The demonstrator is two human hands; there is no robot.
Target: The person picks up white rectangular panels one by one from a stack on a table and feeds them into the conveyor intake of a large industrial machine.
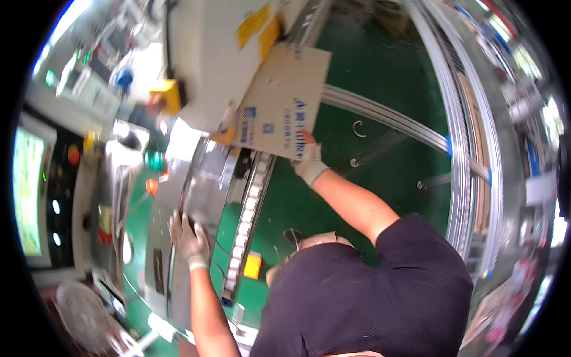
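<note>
My right hand [308, 159], in a light work glove with fingertips uncovered, grips the lower right corner of a flat brown cardboard sheet [273, 89] with blue printing. The sheet is tilted, and its left side meets a large white machine housing [208, 47]. My left hand [189, 239], gloved too, lies with fingers apart on the machine's grey metal bed [208, 175]; it holds nothing. Between my two arms runs a narrow track of white rollers [245, 229].
An aluminium-profile frame [458, 149] stands on the right, with a crossbar [380, 113] reaching toward the sheet. Below the rollers, a yellow-orange block [252, 266] is near the green floor [380, 59]. A lit screen [30, 190] is at far left.
</note>
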